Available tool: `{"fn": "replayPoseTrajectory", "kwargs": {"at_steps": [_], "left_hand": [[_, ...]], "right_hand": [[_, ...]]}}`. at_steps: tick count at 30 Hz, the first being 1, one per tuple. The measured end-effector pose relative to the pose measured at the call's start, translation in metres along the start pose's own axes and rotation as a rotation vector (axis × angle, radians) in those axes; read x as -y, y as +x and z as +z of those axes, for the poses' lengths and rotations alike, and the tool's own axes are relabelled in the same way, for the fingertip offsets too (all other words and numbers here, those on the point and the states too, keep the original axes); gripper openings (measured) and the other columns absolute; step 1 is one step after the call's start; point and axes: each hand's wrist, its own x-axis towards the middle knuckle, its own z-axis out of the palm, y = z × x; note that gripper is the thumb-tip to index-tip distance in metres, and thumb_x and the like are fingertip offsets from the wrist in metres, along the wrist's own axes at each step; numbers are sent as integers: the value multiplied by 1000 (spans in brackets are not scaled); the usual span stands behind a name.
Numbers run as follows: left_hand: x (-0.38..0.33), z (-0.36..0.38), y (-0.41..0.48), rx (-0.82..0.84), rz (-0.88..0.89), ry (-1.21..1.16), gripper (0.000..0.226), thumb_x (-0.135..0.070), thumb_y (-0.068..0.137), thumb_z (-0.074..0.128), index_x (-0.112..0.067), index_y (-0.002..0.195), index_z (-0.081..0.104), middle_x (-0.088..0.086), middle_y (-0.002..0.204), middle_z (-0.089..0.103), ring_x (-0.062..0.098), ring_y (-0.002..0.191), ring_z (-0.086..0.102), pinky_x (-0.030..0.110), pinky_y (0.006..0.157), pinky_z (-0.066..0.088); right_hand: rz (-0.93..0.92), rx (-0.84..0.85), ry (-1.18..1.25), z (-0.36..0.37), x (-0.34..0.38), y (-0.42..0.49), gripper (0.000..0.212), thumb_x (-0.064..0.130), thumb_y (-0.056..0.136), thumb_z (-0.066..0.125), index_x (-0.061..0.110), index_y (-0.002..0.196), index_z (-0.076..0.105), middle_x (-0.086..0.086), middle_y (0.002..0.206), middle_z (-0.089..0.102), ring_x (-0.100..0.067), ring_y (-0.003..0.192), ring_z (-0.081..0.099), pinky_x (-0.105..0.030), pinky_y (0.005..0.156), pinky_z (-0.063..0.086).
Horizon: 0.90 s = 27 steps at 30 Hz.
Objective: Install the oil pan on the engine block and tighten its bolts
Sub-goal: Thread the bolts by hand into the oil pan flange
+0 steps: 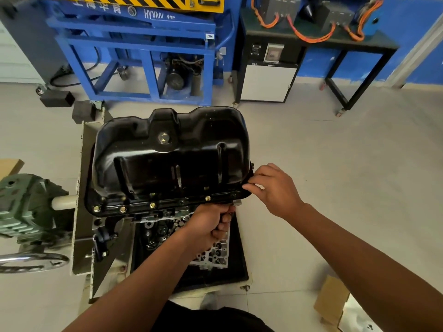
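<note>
The blue frame [134,44] behind carries white lettering starting "HY"; the rest is not reliably legible. The black oil pan [172,149] sits on the engine block [153,216], with bolts [152,205] along its near flange. The left hand [211,227] grips a tool [235,202] below the near-right flange corner. The right hand [273,188] has its fingertips on that corner; whether they pinch anything cannot be told. Open floor [335,164] lies to the right.

Pale tiled floor [335,152] carried the wheeled engine stand [82,152], engine block [153,215] mounted on it; blue machine frame [134,45], black bench [347,44], cardboard box [332,300] stood around.
</note>
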Motion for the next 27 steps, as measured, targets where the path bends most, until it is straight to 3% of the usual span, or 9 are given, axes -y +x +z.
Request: {"fn": "replayPoseTrajectory", "kwargs": {"at_steps": [6,11,14,19,23,27], "left_hand": [[0,5,6,39,-32,-202,27,-16,108,38,-7,98,61,-4,58,39,6,44,31,17,36,22],[1,8,11,46,-33,-244,28,-15,108,38,-7,97,62,-5,56,39,5,43,31,17,34,23],[1,8,11,41,-33,-240,29,-15,108,38,-7,96,63,-5,55,39,5,42,31,17,34,23],[1,9,11,25,-34,-225,29,-14,107,39,-7,95,64,-5,55,39,5,41,31,17,34,22],[0,8,7,23,-24,-215,30,-14,107,39,-6,94,64,-4,55,39,5,41,31,17,33,23],[-1,6,4,18,-16,-186,27,-13,107,40,-7,95,63,-4,55,39,6,42,30,17,35,21]], "right_hand": [[63,17,18,1,5,-1,17,26,87,75,10,82,78,-3,71,65,-23,68,61,-32,57,49],[68,169,-71,-5,8,-2,23,32,96,63,13,93,75,0,84,64,-21,86,59,-35,68,49],[53,255,-105,-8,6,2,24,29,100,52,15,96,72,8,82,51,-22,93,55,-32,67,42],[81,285,-170,-10,8,10,33,39,100,52,15,92,73,10,79,39,-15,83,45,-29,62,29],[55,243,-132,-13,8,8,29,46,95,59,22,101,74,11,85,48,-17,91,55,-27,63,34],[58,256,-82,-8,6,8,18,32,96,59,22,99,74,8,93,62,-18,98,57,-29,65,39]]}}
